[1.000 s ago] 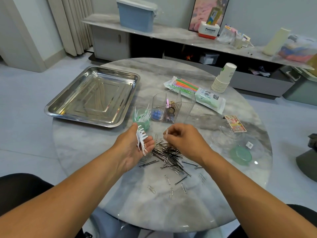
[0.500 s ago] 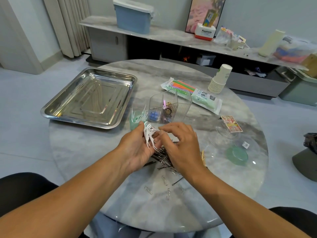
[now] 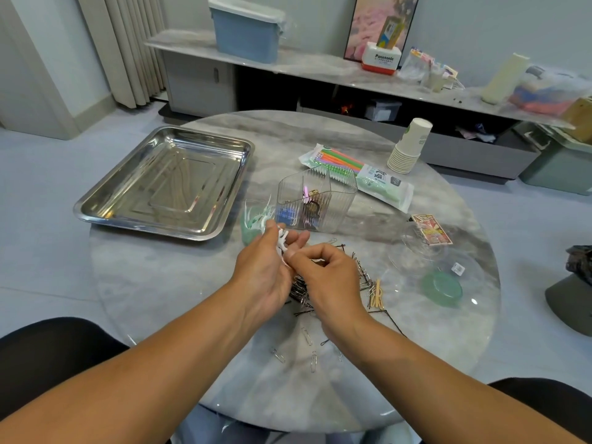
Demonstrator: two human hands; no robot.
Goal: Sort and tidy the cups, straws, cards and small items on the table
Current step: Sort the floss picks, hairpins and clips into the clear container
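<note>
- My left hand, frame centre, clasps white floss picks.
- My right hand pinches one pick above the hairpin pile.

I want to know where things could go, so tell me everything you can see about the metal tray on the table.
The metal tray is a rectangular, shiny, steel-looking pan with rounded corners, a rolled rim and sloping walls. It lies flat on the far left part of the round marble table, its near left corner overhanging the edge. It looks empty, showing only reflections. Neither hand touches it.

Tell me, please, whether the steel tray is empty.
Empty: the steel tray shows only bare, reflective metal, with nothing lying inside it.
</note>
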